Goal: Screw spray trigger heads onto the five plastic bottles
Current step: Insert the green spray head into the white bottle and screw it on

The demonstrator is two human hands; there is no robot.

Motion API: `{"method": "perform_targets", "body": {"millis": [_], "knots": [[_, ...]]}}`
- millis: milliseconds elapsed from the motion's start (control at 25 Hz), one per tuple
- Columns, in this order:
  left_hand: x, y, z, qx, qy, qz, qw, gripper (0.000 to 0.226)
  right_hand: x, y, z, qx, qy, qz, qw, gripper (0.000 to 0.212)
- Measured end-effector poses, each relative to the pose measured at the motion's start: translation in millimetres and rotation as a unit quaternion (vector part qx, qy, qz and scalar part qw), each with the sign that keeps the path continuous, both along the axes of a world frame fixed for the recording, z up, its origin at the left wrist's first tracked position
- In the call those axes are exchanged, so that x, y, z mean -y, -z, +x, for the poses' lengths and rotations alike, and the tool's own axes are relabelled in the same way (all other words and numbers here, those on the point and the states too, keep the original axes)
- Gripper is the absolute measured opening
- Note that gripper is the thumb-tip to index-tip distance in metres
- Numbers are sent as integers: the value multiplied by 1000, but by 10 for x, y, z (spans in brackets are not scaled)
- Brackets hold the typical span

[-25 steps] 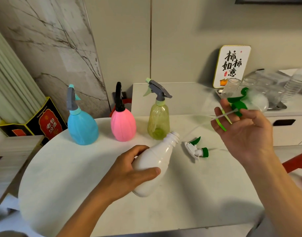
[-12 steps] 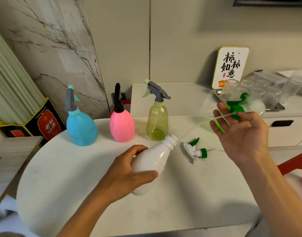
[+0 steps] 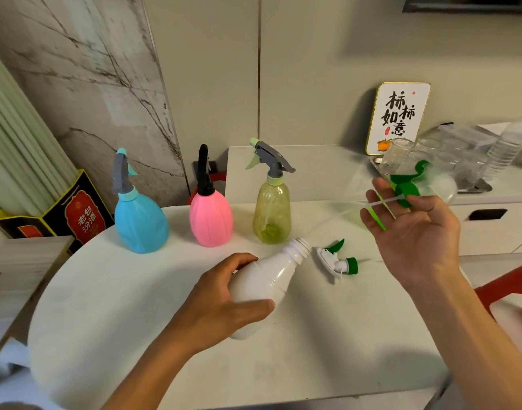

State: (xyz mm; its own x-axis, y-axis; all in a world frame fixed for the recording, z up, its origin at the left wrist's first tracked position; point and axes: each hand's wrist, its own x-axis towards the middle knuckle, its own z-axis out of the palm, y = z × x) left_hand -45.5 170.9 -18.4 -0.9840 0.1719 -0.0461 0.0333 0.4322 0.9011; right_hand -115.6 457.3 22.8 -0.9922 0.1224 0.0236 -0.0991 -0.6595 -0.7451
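The white bottle (image 3: pixel 267 284) lay tilted on the table (image 3: pixel 111 294), its open threaded neck pointing up and right, with the left hand (image 3: pixel 221 303) wrapped round its body and a spare trigger (image 3: pixel 336 260) lying just beside the neck. The right hand (image 3: pixel 413 229) was raised to the right, fingers loosely spread, pinching a green-collared trigger head (image 3: pixel 407 184) whose dip tube (image 3: pixel 381 202) trailed toward the bottle. To do this step well, I would stand the bottle upright, feed the tube into the neck first, then seat the collar squarely before turning, lest the threads cross; the blue (image 3: pixel 141 223), pink (image 3: pixel 211 218) and yellow (image 3: pixel 271 214) bottles behind already wore heads.
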Motion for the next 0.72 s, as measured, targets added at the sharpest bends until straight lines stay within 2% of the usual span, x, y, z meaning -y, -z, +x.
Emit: {"method": "perform_targets", "body": {"millis": [120, 320, 400, 480, 560, 720], "knots": [[-4, -4, 7, -7, 0, 10, 1000, 62, 142, 57, 21, 3, -31, 40, 999, 15], [5, -19, 11, -15, -6, 24, 1000, 62, 228, 33, 56, 4, -47, 42, 998, 16], [-15, -33, 21, -22, -2, 34, 999, 64, 344, 88, 81, 17, -85, 73, 994, 16], [-38, -47, 29, -31, 4, 45, 999, 66, 506, 207, 125, 26, -147, 110, 983, 29], [-35, -62, 33, -41, -1, 54, 998, 67, 647, 281, 176, 24, -197, 128, 972, 32], [6, -62, 49, -60, -20, 51, 997, 66, 658, 256, 189, 9, -229, 136, 964, 32]]}}
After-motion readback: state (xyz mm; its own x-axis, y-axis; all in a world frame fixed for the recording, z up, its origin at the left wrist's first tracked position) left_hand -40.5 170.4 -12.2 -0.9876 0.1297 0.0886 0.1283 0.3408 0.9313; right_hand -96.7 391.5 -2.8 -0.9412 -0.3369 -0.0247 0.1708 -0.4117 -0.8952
